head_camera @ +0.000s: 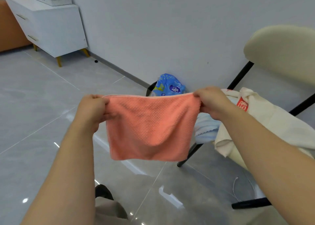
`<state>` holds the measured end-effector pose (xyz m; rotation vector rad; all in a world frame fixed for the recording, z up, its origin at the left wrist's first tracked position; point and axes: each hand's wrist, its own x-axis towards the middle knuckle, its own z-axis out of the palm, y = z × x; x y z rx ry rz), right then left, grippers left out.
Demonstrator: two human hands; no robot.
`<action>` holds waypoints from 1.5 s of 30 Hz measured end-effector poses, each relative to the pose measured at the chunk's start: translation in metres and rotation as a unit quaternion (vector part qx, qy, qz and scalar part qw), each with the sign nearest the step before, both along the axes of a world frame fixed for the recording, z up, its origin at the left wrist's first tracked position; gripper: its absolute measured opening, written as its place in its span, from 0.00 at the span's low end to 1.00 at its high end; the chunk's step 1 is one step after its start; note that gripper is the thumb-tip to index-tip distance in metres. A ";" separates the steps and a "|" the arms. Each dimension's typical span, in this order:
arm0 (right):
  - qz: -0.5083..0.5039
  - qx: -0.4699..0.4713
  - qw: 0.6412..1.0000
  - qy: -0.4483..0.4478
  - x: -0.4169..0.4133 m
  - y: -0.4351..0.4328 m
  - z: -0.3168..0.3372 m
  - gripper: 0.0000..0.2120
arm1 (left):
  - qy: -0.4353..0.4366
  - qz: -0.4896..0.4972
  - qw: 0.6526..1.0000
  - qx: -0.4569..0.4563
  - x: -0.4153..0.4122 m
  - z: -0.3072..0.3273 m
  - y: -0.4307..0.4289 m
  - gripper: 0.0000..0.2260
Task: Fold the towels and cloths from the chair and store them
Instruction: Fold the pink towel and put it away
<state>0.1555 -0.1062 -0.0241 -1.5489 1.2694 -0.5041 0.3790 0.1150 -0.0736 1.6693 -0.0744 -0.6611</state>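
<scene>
Hands apart: left hand (pixel 92 109) and right hand (pixel 211 103) each pinch a top corner of one salmon waffle-weave cloth (pixel 151 127). At three o'clock, one cream padded chair (pixel 281 54) holds two more: a cream cloth (pixel 265 120) and a pale-blue cloth (pixel 207 127).

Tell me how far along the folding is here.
Done: no folded or stored cloth shows. In hand: the left hand and right hand pinch the top corners of the orange cloth, which hangs in the air. To do: a cream cloth and a blue cloth lie crumpled on the chair; nothing is stored yet.
</scene>
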 end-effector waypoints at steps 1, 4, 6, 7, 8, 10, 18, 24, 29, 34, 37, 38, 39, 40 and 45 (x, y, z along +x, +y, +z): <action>0.009 -0.024 1.000 0.016 0.003 0.005 0.000 0.10 | 0.015 0.000 1.000 -0.021 -0.004 0.002 -0.004 0.08; 0.070 -0.096 0.992 0.046 0.006 0.020 0.001 0.13 | -0.001 -0.010 0.999 -0.032 -0.019 0.005 -0.017 0.13; 0.133 -0.085 0.986 0.046 0.008 0.031 0.004 0.15 | -0.068 -0.037 0.997 -0.015 -0.032 0.009 -0.024 0.12; 0.161 -0.075 0.983 0.048 0.008 0.037 0.005 0.16 | -0.105 -0.058 0.993 -0.017 -0.039 0.011 -0.028 0.10; 0.185 -0.073 0.979 0.052 0.008 0.041 0.007 0.17 | -0.141 -0.078 0.987 -0.019 -0.045 0.011 -0.030 0.09; 0.231 -0.102 0.966 0.064 0.007 0.048 0.012 0.16 | -0.211 -0.100 0.972 -0.007 -0.056 0.014 -0.033 0.12; 0.378 -0.243 0.884 0.133 0.003 0.053 0.010 0.08 | -0.217 -0.161 0.962 -0.034 -0.064 0.012 -0.040 0.18; 0.330 -0.337 0.877 0.094 0.015 0.049 -0.006 0.08 | -0.217 -0.225 0.945 -0.099 -0.074 0.012 -0.042 0.13; 0.306 -0.317 0.892 0.104 0.020 0.055 -0.013 0.14 | -0.180 -0.246 0.942 -0.139 -0.077 0.013 -0.041 0.09; 0.289 -0.310 0.902 0.081 0.022 0.058 -0.015 0.13 | -0.142 -0.264 0.940 -0.162 -0.077 0.015 -0.042 0.07; 0.274 -0.309 0.908 0.064 0.021 0.059 -0.015 0.12 | -0.148 -0.267 0.938 -0.162 -0.077 0.015 -0.042 0.06; 0.273 -0.307 0.910 0.060 0.021 0.059 -0.015 0.11 | -0.151 -0.277 0.935 -0.161 -0.077 0.015 -0.041 0.06; 0.272 -0.303 0.911 0.059 0.021 0.060 -0.015 0.10 | -0.156 -0.291 0.931 -0.156 -0.077 0.016 -0.040 0.08; 0.271 -0.300 0.913 0.056 0.021 0.059 -0.017 0.10 | -0.162 -0.307 0.926 -0.148 -0.076 0.016 -0.038 0.12; 0.256 -0.259 0.931 0.027 0.019 0.059 -0.019 0.13 | -0.185 -0.355 0.909 -0.115 -0.071 0.014 -0.035 0.22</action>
